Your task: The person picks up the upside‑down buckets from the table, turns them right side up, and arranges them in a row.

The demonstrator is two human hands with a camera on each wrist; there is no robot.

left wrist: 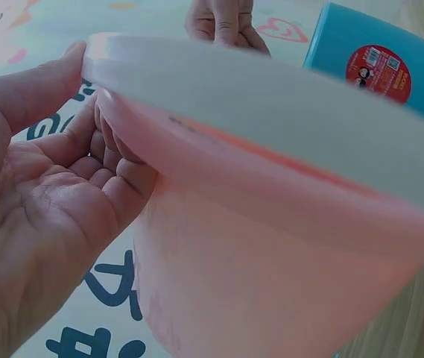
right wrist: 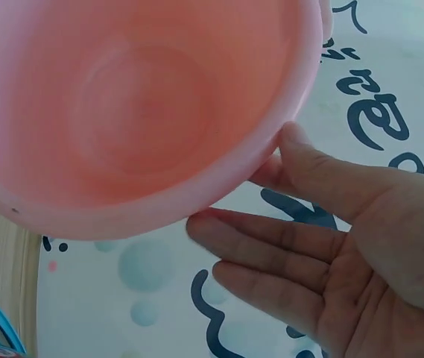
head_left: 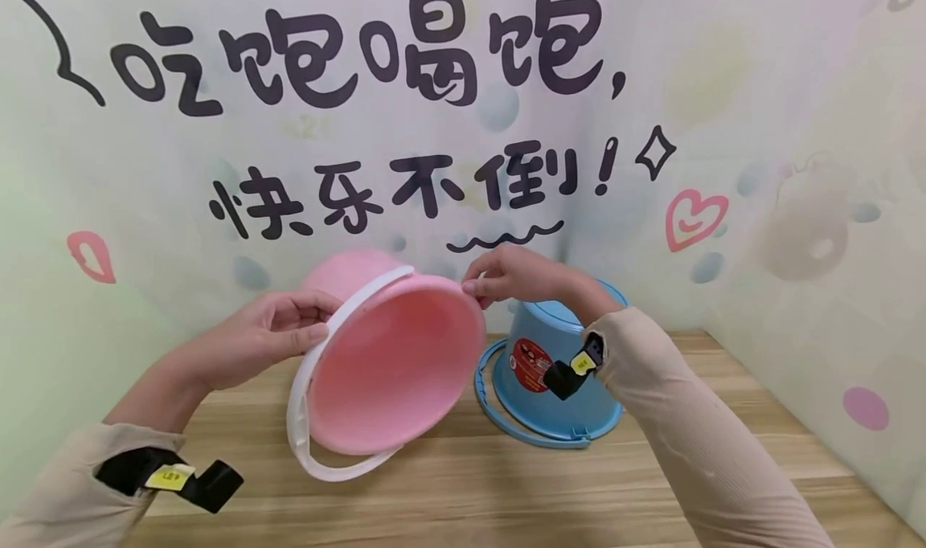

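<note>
A pink bucket is tilted on its side, its mouth facing me and its inside bare. Its white handle hangs along the left edge of the mouth. My left hand grips the bucket's left side, thumb over the white handle and fingers curled under the rim. At the upper right of the mouth, my right hand pinches the rim between thumb and forefinger; in the right wrist view its other fingers extend below the rim.
Right of the pink bucket, a blue bucket stands upside down on the wooden table, with a red round label. Its blue handle lies on the tabletop. A printed cloth with black lettering hangs behind the table.
</note>
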